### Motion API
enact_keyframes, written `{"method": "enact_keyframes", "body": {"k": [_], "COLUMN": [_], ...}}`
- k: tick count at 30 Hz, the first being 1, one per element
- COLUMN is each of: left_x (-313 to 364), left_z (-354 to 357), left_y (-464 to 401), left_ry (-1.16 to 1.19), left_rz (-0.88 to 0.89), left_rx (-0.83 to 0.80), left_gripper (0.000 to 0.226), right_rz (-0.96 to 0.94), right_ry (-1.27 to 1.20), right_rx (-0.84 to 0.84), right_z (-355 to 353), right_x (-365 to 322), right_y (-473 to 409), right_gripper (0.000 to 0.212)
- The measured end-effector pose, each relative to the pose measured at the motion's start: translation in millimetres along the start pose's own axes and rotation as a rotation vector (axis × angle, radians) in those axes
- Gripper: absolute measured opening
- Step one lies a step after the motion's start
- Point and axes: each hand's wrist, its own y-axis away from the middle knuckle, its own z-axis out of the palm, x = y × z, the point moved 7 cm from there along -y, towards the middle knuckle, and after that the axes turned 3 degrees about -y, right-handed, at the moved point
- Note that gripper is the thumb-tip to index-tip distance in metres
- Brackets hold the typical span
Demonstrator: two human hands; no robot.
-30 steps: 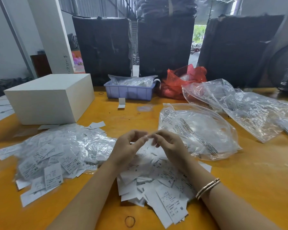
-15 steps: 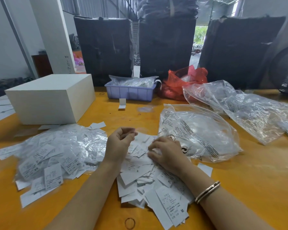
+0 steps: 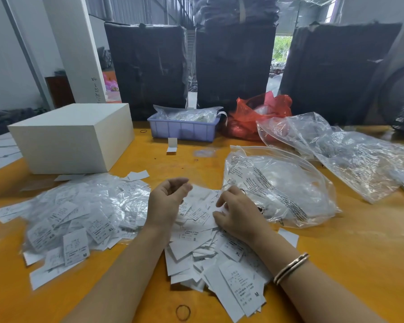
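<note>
A heap of loose white size labels (image 3: 196, 243) lies on the orange table (image 3: 336, 252) in front of me. My left hand (image 3: 167, 201) hovers over the heap's far left edge with fingers curled toward the thumb; I see nothing in it. My right hand (image 3: 239, 215) rests on the heap, its thumb and forefinger bent round a white label (image 3: 219, 209). To the left lies a pile of labels in small clear bags (image 3: 79, 213). A clear zip bag with printed text (image 3: 278, 187) lies right of my right hand.
A white box (image 3: 72, 136) stands at the back left, with a blue tray (image 3: 182, 130), a red plastic bag (image 3: 254, 117) and crumpled clear bags (image 3: 348, 155) further right. Black wrapped bales (image 3: 233, 66) stand behind the table. A rubber band (image 3: 183, 312) lies near the front edge.
My hands were joined above the heap with fingertips together. They have parted: the right one dropped onto the labels, the left one stayed up and curled.
</note>
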Motion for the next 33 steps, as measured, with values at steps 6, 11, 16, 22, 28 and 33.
{"method": "enact_keyframes", "body": {"k": [6, 11, 16, 22, 28, 33], "left_x": [-3.5, -3.3, -3.1, -3.4, -5.0, -7.6], "left_z": [-2.4, -1.8, -0.1, 3.5, 9.1, 11.5], "left_y": [1.3, 3.0, 1.7, 3.0, 2.8, 3.3], "left_ry": [0.059, 0.054, -0.007, 0.180, 0.452, 0.488], "left_rz": [-0.084, -0.104, -0.082, -0.134, -0.248, -0.315], "left_rx": [0.007, 0.005, -0.011, -0.048, -0.112, -0.164], "left_gripper": [0.008, 0.007, 0.005, 0.006, 0.034, 0.046], "right_rz": [-0.072, 0.107, 0.195, 0.063, 0.100, 0.152], "right_ry": [0.057, -0.404, -0.944, -0.993, -0.792, -0.873], "right_rx": [-0.025, 0.211, 0.384, 0.249, 0.248, 0.240], "right_z": [-3.9, -22.5, -29.7, -25.8, -20.0, -15.5], "right_x": [1.0, 19.3, 26.3, 11.2, 12.9, 19.5], "right_y": [0.2, -2.0, 0.8, 2.2, 0.3, -0.9], "right_gripper": [0.010, 0.009, 0.016, 0.012, 0.012, 0.042]}}
